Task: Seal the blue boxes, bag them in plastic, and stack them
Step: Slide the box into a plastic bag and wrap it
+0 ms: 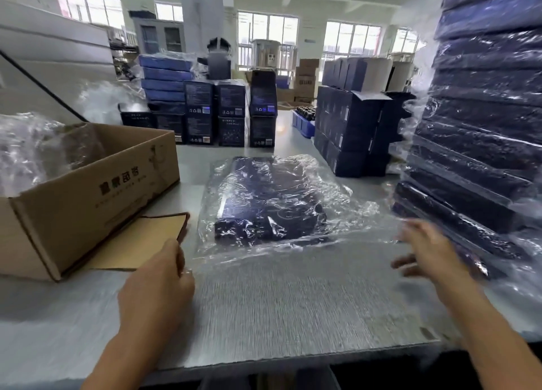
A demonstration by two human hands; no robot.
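The blue box (269, 204) in its plastic bag (296, 244) lies mid-table (264, 316), just beyond the left hand (158, 284), which pinches the bag's near left corner, while the blurred right hand (425, 251) hovers spread-fingered by its near right edge.

Bare left hand (158, 278), bare right hand (425, 253), bare forearms

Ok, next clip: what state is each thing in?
blue box: lying flat inside the bag.
plastic bag: loose around the box, near end slack.
left hand: pinches bag's near corner.
right hand: fingers spread, blurred, at bag's edge.
cardboard carton: open, flap folded out.
bagged stack: piled high, at right.
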